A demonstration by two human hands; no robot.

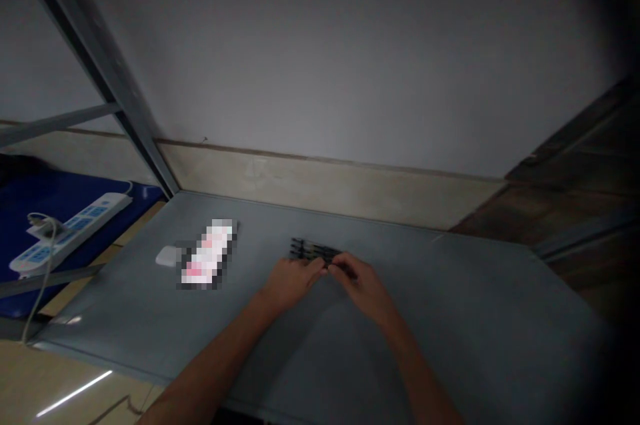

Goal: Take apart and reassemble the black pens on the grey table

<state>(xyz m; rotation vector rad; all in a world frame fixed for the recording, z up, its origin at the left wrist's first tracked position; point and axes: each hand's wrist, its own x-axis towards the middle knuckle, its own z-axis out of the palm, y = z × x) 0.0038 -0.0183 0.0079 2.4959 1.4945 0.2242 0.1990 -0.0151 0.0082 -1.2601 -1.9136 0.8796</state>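
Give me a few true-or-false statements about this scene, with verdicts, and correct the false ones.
1. The right hand touches a black ribbed object lying on the gray tabletop. True.
2. The white power strip with blue panels lies on the gray tabletop. False: it lies on a dark blue surface to the left of the tabletop.
3. A small white rounded object sits beside a blurred pink-and-white item. True.
4. The left hand holds the small white rounded object. False: it is at the black ribbed object, well away from the white one.
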